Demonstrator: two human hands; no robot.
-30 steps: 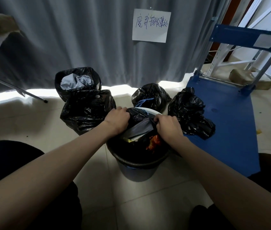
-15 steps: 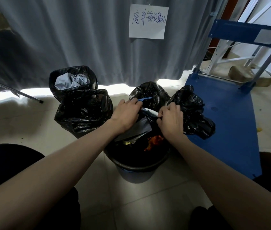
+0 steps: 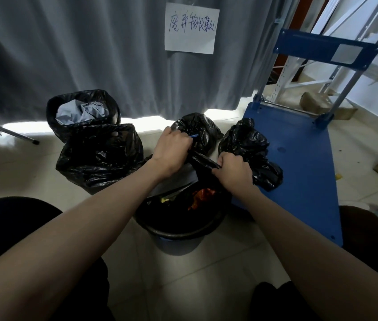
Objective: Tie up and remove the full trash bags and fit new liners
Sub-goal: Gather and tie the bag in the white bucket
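left hand (image 3: 171,150) fingertips hidden in bag (image 3: 203,162), cart (image 3: 299,158) cut off

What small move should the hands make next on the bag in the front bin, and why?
Probably cross the two gathered ends and start a knot. The left hand and right hand each grip a bunch of the black liner above the bin, yet the mouth gapes, with orange rubbish showing.

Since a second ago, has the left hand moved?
Yes. The left hand has moved away from the bin rim, toward the tied bag by the curtain.
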